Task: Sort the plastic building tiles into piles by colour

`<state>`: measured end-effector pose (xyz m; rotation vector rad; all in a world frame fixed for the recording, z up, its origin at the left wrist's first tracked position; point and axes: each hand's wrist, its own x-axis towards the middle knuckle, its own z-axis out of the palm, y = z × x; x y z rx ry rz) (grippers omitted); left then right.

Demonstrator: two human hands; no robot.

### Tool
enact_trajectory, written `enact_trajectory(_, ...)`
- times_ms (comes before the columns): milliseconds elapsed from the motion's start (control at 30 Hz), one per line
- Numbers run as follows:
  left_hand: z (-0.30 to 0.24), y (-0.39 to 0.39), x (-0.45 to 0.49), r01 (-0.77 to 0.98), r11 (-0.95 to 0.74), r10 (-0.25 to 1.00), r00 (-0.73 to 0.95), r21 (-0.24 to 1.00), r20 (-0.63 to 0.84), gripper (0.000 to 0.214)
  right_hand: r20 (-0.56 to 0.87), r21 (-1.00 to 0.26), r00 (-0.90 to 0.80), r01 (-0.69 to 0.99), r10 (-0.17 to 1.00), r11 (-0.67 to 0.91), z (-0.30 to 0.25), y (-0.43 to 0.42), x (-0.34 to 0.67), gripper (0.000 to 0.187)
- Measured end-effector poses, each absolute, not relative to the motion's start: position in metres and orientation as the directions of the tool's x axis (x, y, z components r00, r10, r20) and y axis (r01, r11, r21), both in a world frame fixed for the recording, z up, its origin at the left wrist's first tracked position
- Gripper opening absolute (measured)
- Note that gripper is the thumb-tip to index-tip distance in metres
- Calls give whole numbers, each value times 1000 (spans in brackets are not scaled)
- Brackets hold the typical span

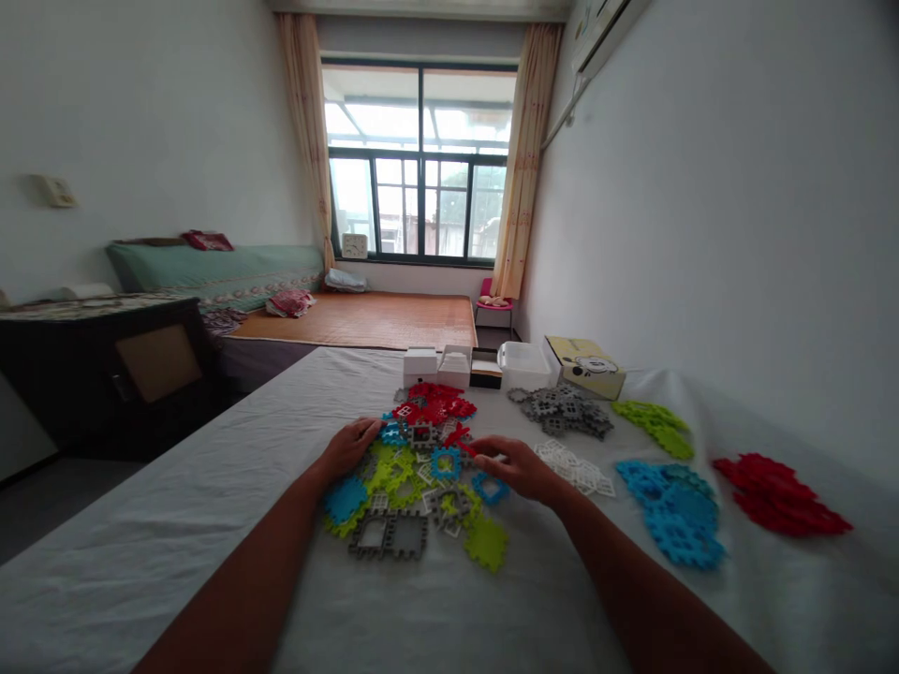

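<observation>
A mixed pile of interlocking plastic building pieces lies on the white sheet, with red pieces (pixel 439 402) at its far end and lime-green pieces (pixel 393 468) lower down. My left hand (pixel 351 447) rests at the pile's left edge, fingers stretched over it, its fingertips by a small blue piece (pixel 394 431). On the other side, my right hand (pixel 512 463) pinches the end of a slim red piece (pixel 458 434) above the pile. Blue square frames (pixel 490 488) lie just below that hand. Joined grey frames (pixel 390 535) are at the near edge.
Sorted heaps stand to the right: grey (pixel 562 410), white (pixel 574 468), lime-green (pixel 656 426), blue (pixel 674 515) and red (pixel 779 496). Behind the pile are small open boxes (pixel 420 365), a clear plastic tub (pixel 525 363) and a yellow carton (pixel 586 367). A wall borders the right.
</observation>
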<state>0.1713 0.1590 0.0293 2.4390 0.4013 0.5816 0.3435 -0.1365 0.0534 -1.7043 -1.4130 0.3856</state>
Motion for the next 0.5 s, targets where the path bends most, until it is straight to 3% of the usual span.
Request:
enact_trajectory(100,29,162,172,148,-771,405,864,620,298,57,358,-679,419,730,834,-75,59,-146,358,47)
enact_trajectory(267,24,172,175,160,-780,401,870,604,287,56,488,-394,540,837,686,-379,69,-214,423,46)
enact_trajectory(333,23,175,176,174,-786,401,874,593,275,54,510,-322,662,739,549,-592,70,-264,456,45)
enact_trajectory(400,22,177,178,189,-789,407,874,584,267,54,515,-270,792,513,328,-815,67,-321,485,45)
enact_trajectory(500,22,175,178,202,-795,415,869,573,270,54,461,-217,887,143,28,-966,59,-399,518,47)
